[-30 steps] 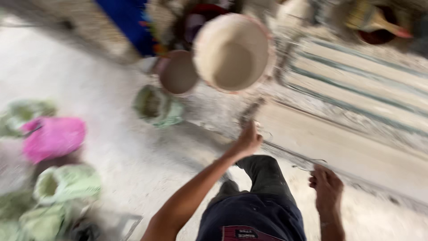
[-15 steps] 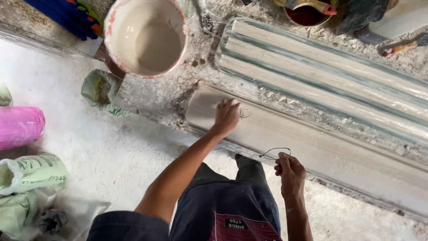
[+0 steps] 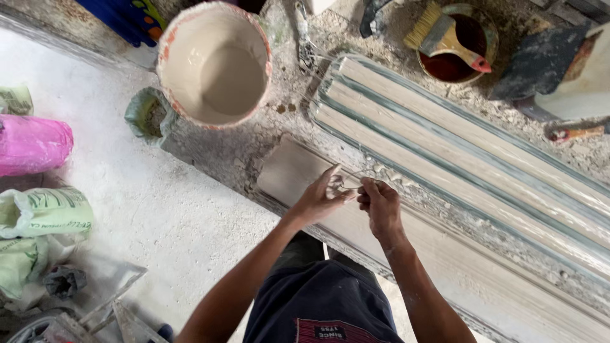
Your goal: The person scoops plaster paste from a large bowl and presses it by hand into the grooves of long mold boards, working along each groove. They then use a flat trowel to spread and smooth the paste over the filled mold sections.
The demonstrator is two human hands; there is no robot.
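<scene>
Wire: a thin bent wire loop (image 3: pixel 353 180) is pinched between both hands over the near end of the long plaster slab (image 3: pixel 445 254), at about twelve o'clock from the person's body.
Pink sack: a pink sack (image 3: pixel 32 145) lies at nine o'clock, with a pale green sack (image 3: pixel 44 213) just below it.
Bucket: a big round bucket (image 3: pixel 215 63) of pale slurry stands at eleven o'clock from the hands, well apart from them.
Left hand: left hand (image 3: pixel 321 198) is narrowed, thumb and fingers closed on the wire's left end, touching the slab.
Right hand: right hand (image 3: pixel 380 204) is curled tight on the wire's right end, just beside the left; both look equally near it.
Slab axis: the slab's long axis runs from ten o'clock down to four o'clock, so most of its length lies away to the right of the hands.
Ribbed mould: a long ribbed mould (image 3: pixel 457 152) lies parallel, just beyond the slab.
Brush: a brush (image 3: pixel 445 35) rests across a small pot (image 3: pixel 459 63) of dark liquid at one o'clock.
</scene>
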